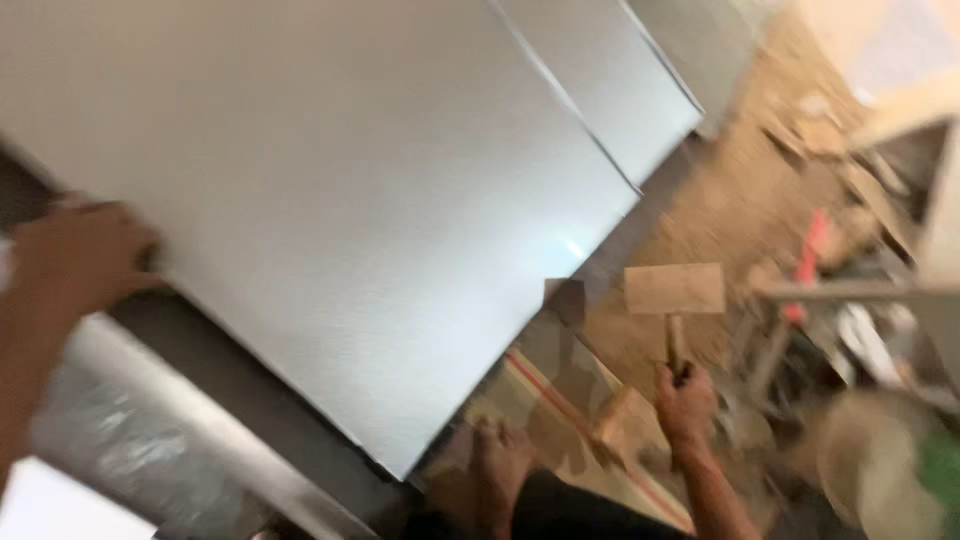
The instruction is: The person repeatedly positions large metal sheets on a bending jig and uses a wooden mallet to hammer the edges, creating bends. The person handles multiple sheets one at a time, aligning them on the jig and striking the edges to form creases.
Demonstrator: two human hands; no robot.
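The picture is blurred by motion. A large grey metal sheet (350,200) fills the upper left, tilted across the view. My left hand (85,255) grips its left edge. My right hand (685,400), low and right of centre, is closed on the handle of a wooden mallet (675,290), whose block head points up, just off the sheet's right edge. A bare foot (500,460) and a dark trouser leg show below the sheet's lower corner.
More metal sheets (630,90) lie stacked behind the big one. A shiny metal roll (150,420) runs along the lower left. The brown floor (720,200) on the right holds wood scraps, a red tool (812,255) and blurred clutter.
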